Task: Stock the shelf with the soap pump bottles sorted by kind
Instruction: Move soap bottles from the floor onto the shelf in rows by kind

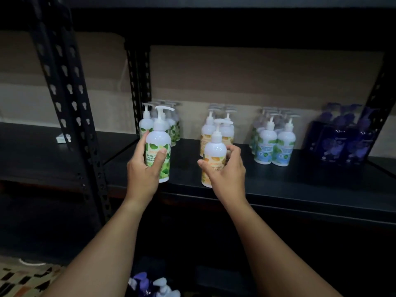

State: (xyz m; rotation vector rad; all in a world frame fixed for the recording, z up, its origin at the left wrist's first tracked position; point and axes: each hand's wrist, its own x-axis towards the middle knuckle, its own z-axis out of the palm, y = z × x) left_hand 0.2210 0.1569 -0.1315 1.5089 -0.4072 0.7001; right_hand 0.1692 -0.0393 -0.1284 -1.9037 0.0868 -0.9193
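Observation:
My left hand (144, 168) grips a white pump bottle with a green leaf label (159, 144), held upright at the front of the black shelf (300, 185), in front of the green-label group (171, 125). My right hand (227, 168) grips a white pump bottle with an orange label (214, 151), upright in front of the orange-label group (225, 127). Further right stand a group of blue-and-green-label bottles (274, 142) and a group of dark blue bottles (340, 138).
A black perforated upright post (70, 103) stands left of my left hand, another post (139, 82) behind the green group. More pump bottles (150, 285) lie low at the bottom edge. A patterned floor (23, 279) shows at bottom left.

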